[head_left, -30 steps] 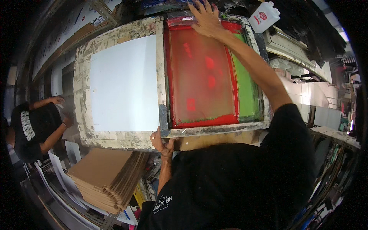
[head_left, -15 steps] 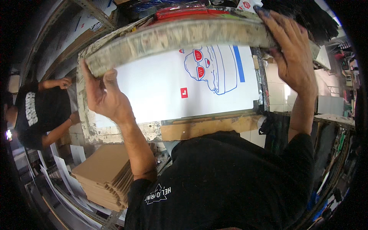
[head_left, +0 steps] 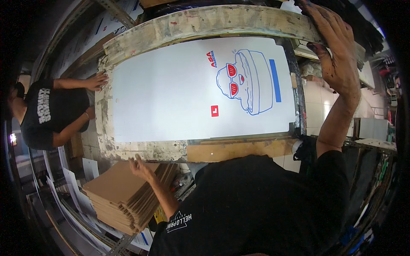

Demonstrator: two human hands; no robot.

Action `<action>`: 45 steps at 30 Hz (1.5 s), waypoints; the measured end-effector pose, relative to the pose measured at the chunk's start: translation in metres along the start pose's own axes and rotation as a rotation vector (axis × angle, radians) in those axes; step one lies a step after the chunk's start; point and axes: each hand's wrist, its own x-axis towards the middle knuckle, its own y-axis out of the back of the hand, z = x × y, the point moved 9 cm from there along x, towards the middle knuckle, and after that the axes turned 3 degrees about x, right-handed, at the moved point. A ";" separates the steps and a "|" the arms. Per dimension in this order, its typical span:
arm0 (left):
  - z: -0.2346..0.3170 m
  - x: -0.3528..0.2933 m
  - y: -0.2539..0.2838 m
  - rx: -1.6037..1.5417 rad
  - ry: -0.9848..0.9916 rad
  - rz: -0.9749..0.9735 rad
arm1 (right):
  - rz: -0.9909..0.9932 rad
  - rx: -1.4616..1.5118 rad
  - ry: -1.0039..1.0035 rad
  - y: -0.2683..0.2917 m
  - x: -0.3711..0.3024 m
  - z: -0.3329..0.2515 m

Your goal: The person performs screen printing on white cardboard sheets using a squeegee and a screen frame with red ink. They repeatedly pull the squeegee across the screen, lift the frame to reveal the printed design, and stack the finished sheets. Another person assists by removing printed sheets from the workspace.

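Note:
My right hand (head_left: pixel 335 55) grips the right end of the raised wooden screen-printing frame (head_left: pixel 213 22), thumb on its near side and fingers over the top. My left hand (head_left: pixel 142 169) is empty, its fingers loosely apart, below the table's near left edge and in front of the cardboard stack. Under the frame, on the paint-stained printing table (head_left: pixel 141 150), lies a white printed sheet (head_left: pixel 164 98). It bears a blue line drawing with red sunglasses, a red square and a blue bar near its right end.
A co-worker's hand (head_left: pixel 97 81) touches the table's left edge. A tall stack of brown cardboard (head_left: pixel 115 183) stands below left, beside white sheets (head_left: pixel 70 187) upright in a rack. A wooden board (head_left: pixel 239 150) runs along the table's near side, next to my body.
The frame has risen and moved away, baring more of the sheet. My left hand has let go of it and dropped toward me. The co-worker's hand has reached the table.

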 end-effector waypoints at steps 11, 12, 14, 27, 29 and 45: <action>-0.056 0.090 0.169 0.735 -0.099 0.407 | 0.103 -0.012 0.020 -0.014 -0.020 0.032; -0.052 0.100 0.180 0.849 -0.017 0.388 | 0.103 -0.009 0.004 -0.014 -0.021 0.033; -0.068 0.115 0.211 1.047 0.105 0.406 | 0.104 0.002 0.013 -0.015 -0.022 0.034; -0.248 0.179 0.282 1.777 0.028 0.355 | 0.104 0.055 -0.058 -0.024 -0.022 0.055; -0.250 0.167 0.285 1.695 0.056 0.331 | 0.068 0.065 -0.079 -0.021 -0.022 0.055; -0.173 0.150 0.231 1.652 -0.238 0.399 | 0.033 -0.095 -0.035 -0.042 -0.044 0.110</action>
